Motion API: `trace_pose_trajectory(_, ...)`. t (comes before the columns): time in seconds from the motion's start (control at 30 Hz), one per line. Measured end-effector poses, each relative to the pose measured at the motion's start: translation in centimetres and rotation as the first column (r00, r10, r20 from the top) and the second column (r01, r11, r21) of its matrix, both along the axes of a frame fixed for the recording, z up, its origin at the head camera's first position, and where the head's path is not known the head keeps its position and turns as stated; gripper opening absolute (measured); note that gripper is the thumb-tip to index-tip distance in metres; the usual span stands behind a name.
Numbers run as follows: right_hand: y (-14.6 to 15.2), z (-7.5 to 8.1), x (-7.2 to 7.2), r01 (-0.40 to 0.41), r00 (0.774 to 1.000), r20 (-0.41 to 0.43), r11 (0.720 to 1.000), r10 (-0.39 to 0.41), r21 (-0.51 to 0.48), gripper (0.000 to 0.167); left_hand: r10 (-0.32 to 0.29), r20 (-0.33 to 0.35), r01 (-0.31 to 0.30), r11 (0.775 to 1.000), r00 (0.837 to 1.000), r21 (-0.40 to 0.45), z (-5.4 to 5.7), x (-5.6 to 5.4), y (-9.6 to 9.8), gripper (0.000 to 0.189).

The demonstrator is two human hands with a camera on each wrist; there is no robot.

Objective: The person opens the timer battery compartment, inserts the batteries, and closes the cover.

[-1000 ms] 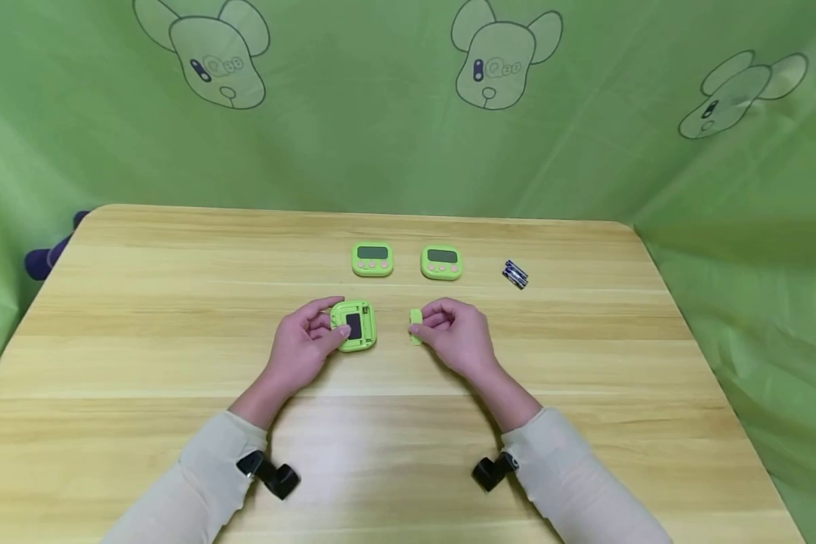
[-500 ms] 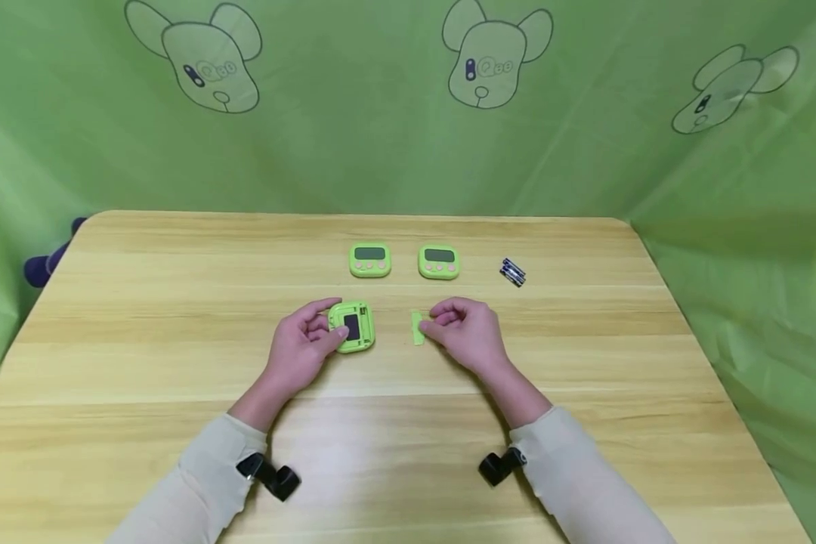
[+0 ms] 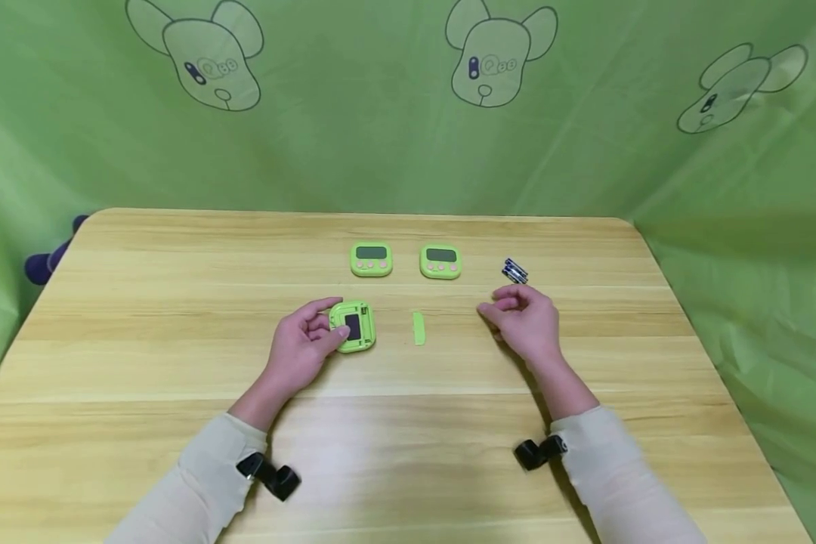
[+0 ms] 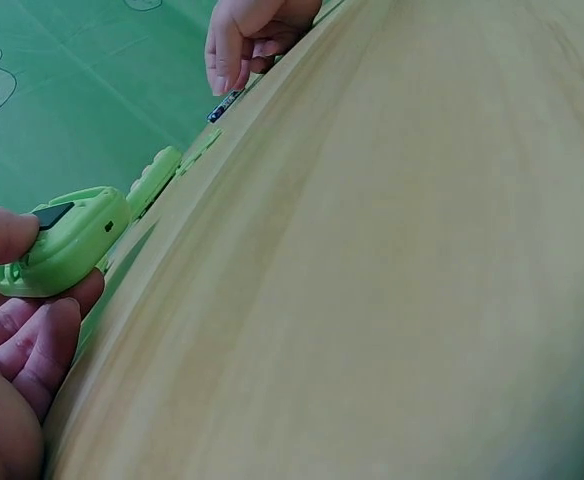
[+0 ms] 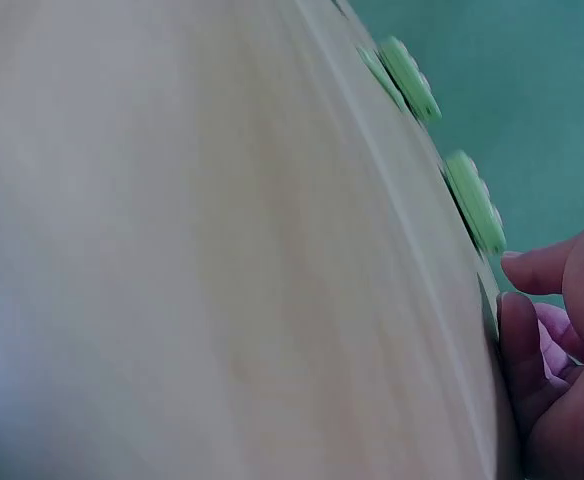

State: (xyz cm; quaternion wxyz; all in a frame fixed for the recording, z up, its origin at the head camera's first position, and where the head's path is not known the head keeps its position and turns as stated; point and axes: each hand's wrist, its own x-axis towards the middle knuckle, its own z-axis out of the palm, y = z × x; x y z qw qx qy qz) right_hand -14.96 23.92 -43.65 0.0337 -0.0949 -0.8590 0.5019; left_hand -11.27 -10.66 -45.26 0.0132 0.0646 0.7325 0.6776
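A hand can pass over the table [image 3: 394, 453] between the strip [image 3: 418, 329] and the right hand [image 3: 529, 321]. To the left, the left hand [image 3: 301, 341] with the held timer [image 3: 356, 323] stands in the way; farther back, two other timers [image 3: 371, 265] leave only a small gap, and the right hand closes the near side of the batteries [image 3: 514, 271].

Curtain [image 3: 363, 151], left mouse [image 3: 214, 64]: a Q, then unclear letters
Middle mouse [image 3: 495, 60]: Q again, rest unclear
Batteries [image 3: 514, 270]: too small to read
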Motion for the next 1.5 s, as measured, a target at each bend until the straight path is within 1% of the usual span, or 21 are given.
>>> trace_pose_trajectory(0.17, 1.4, 0.2, -0.7, 0.066, 0.998, 0.003, 0.998, -0.066, 0.008, 0.038, -0.002, 0.005, 0.002, 1.0, 1.0, 0.007, 0.1, 0.0, 0.0, 0.044)
trace_pose_trajectory(0.27, 1.8, 0.1, -1.1, 0.089, 0.996, 0.01, 0.996, -0.089, 0.016, 0.037, -0.002, 0.007, 0.002, 1.0, 1.0, 0.006, 0.1, 0.1, 0.0, 0.044)
trace_pose_trajectory(0.37, 2.1, 0.1, -1.5, 0.089, 0.996, 0.009, 0.996, -0.09, 0.024, 0.038, 0.003, 0.008, -0.003, 1.0, 1.0, 0.0, 0.1, 0.1, 0.0, 0.044)
trace_pose_trajectory(0.47, 2.3, 0.1, -1.9, 0.079, 0.997, 0.012, 0.997, -0.079, 0.028, 0.043, 0.003, 0.009, -0.003, 1.0, 1.0, -0.006, 0.1, 0.1, 0.0, 0.044)
trace_pose_trajectory(0.63, 2.4, 0.2, -2.2, 0.076, 0.996, 0.047, 0.997, -0.077, 0.032, 0.05, 0.001, 0.016, -0.001, 1.0, 1.0, -0.002, 0.2, 0.1, 0.0, 0.044)
trace_pose_trajectory(0.73, 2.4, 0.3, -2.4, 0.074, 0.995, 0.065, 0.997, -0.076, 0.033, 0.052, -0.001, 0.021, 0.001, 1.0, 1.0, 0.006, 0.3, 0.1, 0.0, 0.044)
trace_pose_trajectory(0.83, 2.4, 0.5, -2.4, 0.067, 0.995, 0.078, 0.997, -0.069, 0.029, 0.05, -0.001, 0.022, 0.001, 1.0, 1.0, 0.008, 0.2, 0.1, 0.0, 0.044)
trace_pose_trajectory(1.07, 2.4, 0.7, -2.2, 0.05, 0.993, 0.106, 0.998, -0.052, 0.029, 0.038, 0.0, 0.014, 0.0, 1.0, 1.0, 0.003, 0.2, 0.1, 0.0, 0.045)
trace_pose_trajectory(1.33, 2.6, 0.3, -1.9, 0.055, 0.994, 0.095, 0.998, -0.058, 0.04, 0.033, -0.002, 0.018, 0.002, 1.0, 1.0, 0.003, 0.1, 0.1, 0.1, 0.045)
trace_pose_trajectory(1.4, 2.6, 0.2, -1.7, 0.061, 0.995, 0.079, 0.997, -0.065, 0.046, 0.034, 0.0, 0.021, 0.0, 1.0, 1.0, -0.001, 0.2, 0.1, 0.1, 0.045)
trace_pose_trajectory(1.5, 2.8, 0.2, -1.4, 0.082, 0.995, 0.053, 0.995, -0.085, 0.056, 0.043, 0.003, 0.024, -0.003, 1.0, 1.0, -0.008, 0.3, 0.2, 0.1, 0.045)
